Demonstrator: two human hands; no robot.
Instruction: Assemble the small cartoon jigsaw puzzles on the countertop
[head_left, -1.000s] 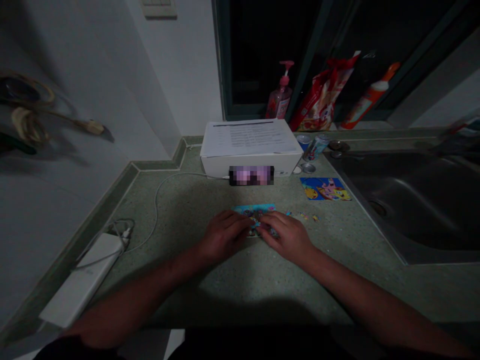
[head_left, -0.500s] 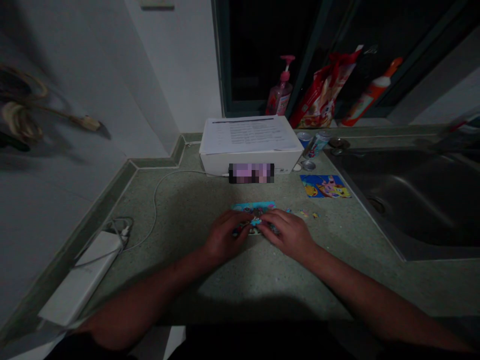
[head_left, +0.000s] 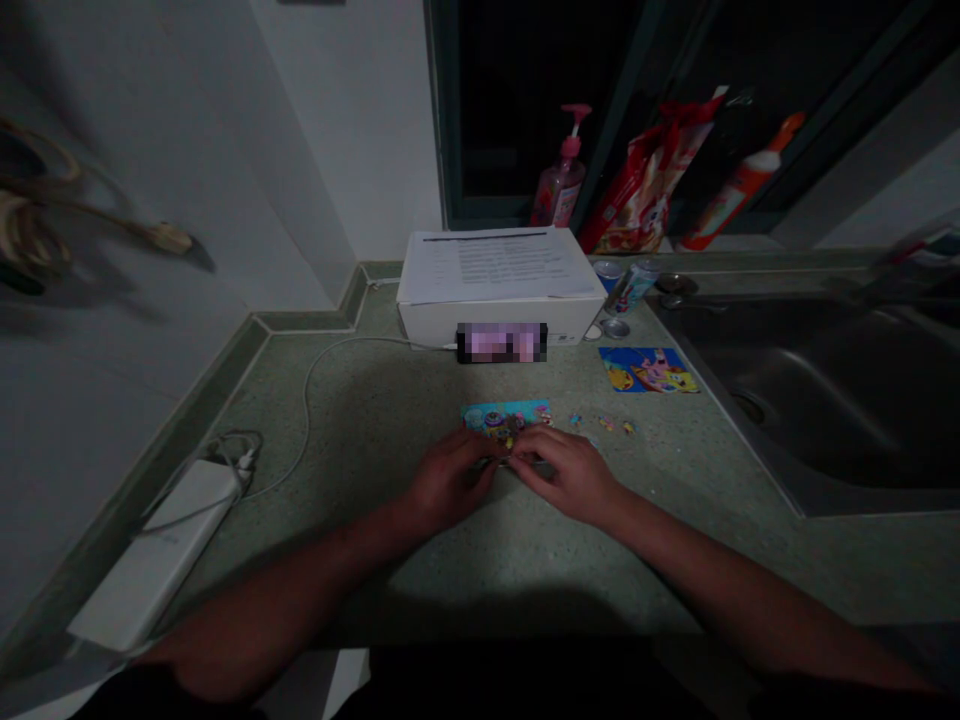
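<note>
**Colours on the green counter**

We see a turquoise puzzle sheet (head_left: 504, 413) dotted with pink, yellow and purple on a green countertop (head_left: 375, 420) flecked with pale specks. At its twelve o'clock, a white box (head_left: 427, 322) carries a white page (head_left: 499, 262) lined with black print. At two o'clock, a blue card (head_left: 649, 369) shows yellow and pink cartoon figures. At one o'clock stand a pink pump bottle (head_left: 559, 185), a red bag (head_left: 641, 195) and an orange-and-white bottle (head_left: 739, 190). At eight o'clock, a white block (head_left: 157, 560).

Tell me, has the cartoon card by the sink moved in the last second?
No. The card lies just as before, right of the white box and beside the sink; only the camera shifted.
</note>
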